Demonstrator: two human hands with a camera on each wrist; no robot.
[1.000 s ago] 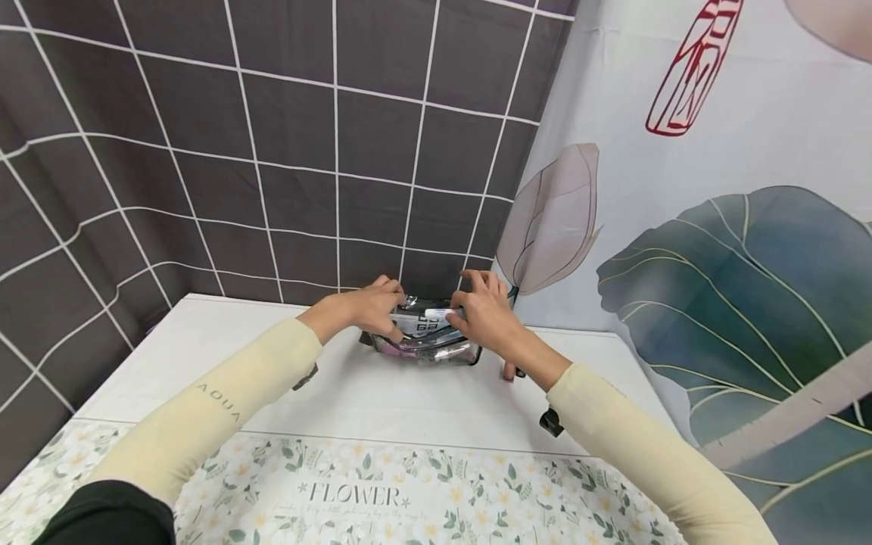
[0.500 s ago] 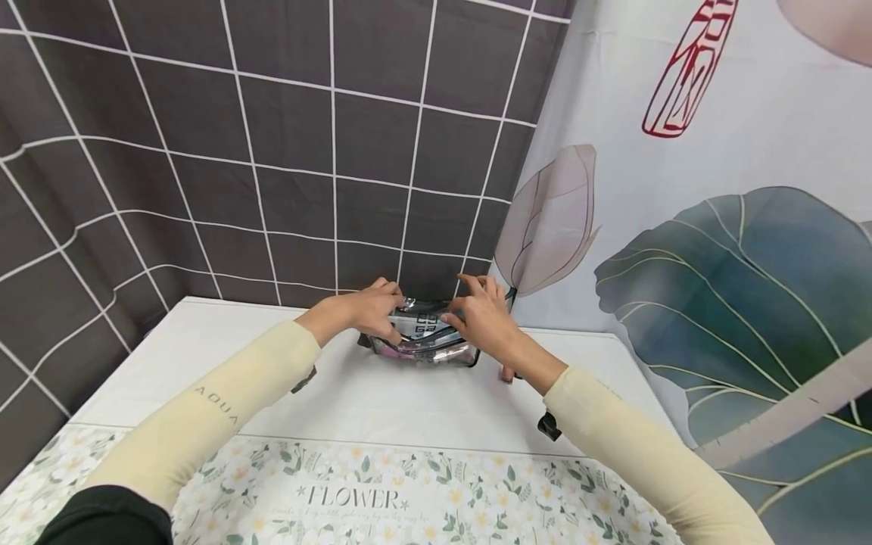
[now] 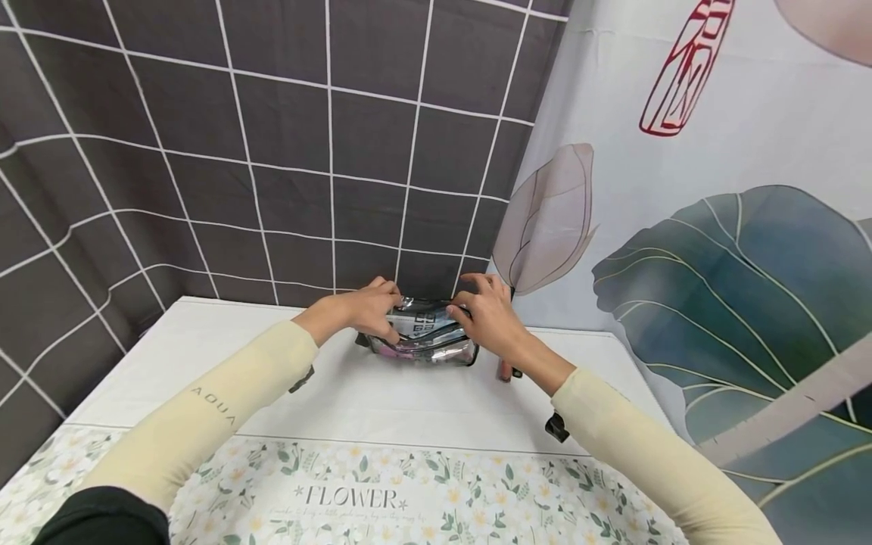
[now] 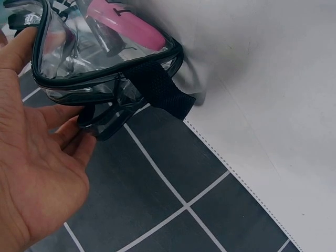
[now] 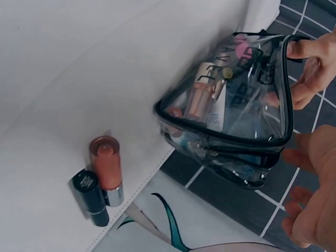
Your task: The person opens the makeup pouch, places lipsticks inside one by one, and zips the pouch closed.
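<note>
A clear cosmetic bag with black trim lies on the white tabletop against the dark wall. My left hand grips its left side, thumb on the near edge and fingers behind in the left wrist view. Inside the bag are a pink item and a rose-gold capped tube, among others. At the right end of the bag's top is my right hand, its fingers loosely bent and nothing seen in them. In the right wrist view its thumb is close to the trim; whether it touches cannot be told.
To the right of the bag, a coral lip gloss tube and a small black tube stand side by side on the tabletop. A dark gridded curtain rises behind. A floral cloth covers the front.
A white tube held by my right hand over the bag a second ago is no longer seen in that hand. The right hand has shifted slightly; the left keeps its grip on the cosmetic bag.
</note>
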